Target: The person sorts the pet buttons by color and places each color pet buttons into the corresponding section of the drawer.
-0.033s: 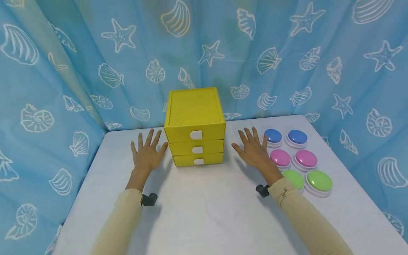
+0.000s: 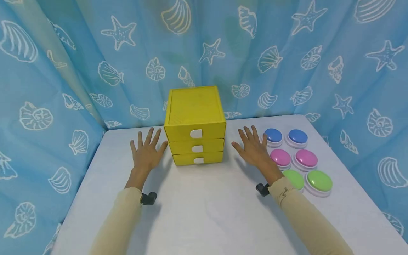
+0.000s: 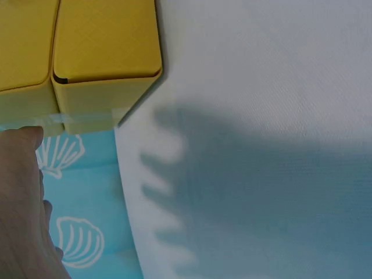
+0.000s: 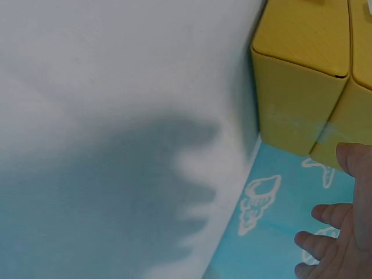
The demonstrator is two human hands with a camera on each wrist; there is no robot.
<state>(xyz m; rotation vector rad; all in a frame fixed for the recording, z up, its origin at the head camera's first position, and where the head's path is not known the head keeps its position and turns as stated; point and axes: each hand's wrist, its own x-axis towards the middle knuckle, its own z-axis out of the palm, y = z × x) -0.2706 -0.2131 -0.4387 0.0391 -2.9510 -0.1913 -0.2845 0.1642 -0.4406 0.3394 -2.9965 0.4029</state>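
A yellow box of three stacked drawers [image 2: 196, 106] stands on the white table, each drawer front bearing a white tab. On its left side is my left hand [image 2: 146, 156], fingers spread and straight, holding nothing. The left thumb comes close to the box's side; whether it touches I cannot tell. My right hand [image 2: 255, 150] hovers to the right of the box, its fingers also spread, with a gap between thumb and box. Both wrist views show part of the hand beside the yellow drawers, with a spread-finger shadow on the tabletop.
Several round push buttons stand at the table's right: two blue [image 2: 298, 136], two pink [image 2: 306, 158] and two green [image 2: 319, 180], partly behind the right forearm. A blue curtain [image 2: 137, 85] with white shells and starfish encloses the table [image 2: 197, 216] at the back and sides.
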